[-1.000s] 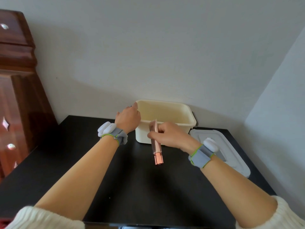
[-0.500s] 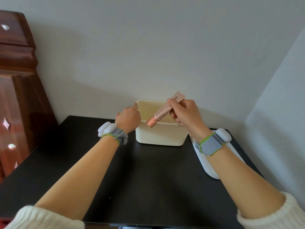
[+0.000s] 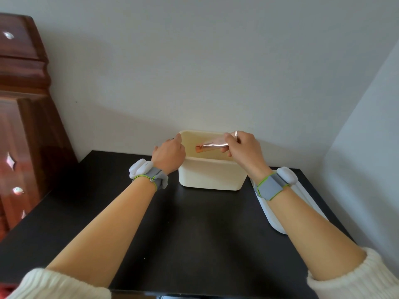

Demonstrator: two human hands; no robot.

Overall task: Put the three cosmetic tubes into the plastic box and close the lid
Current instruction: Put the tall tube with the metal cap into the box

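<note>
A cream plastic box stands open on the black table, near the wall. My left hand grips the box's left rim. My right hand holds a pink cosmetic tube with a copper cap. The tube lies nearly level inside the box's mouth, cap pointing left, below the rim line. The box's white lid lies flat on the table to the right, partly under my right forearm. No other tube shows; the box's floor is hidden from here.
The black table runs from the wall to the near edge. A dark wooden cabinet stands against the table's left side. A light wall closes off the right side beyond the lid.
My right hand lifted the pink tube off the table, carried it up over the box and lowered it into the opening. My left hand stayed on the box's rim.
</note>
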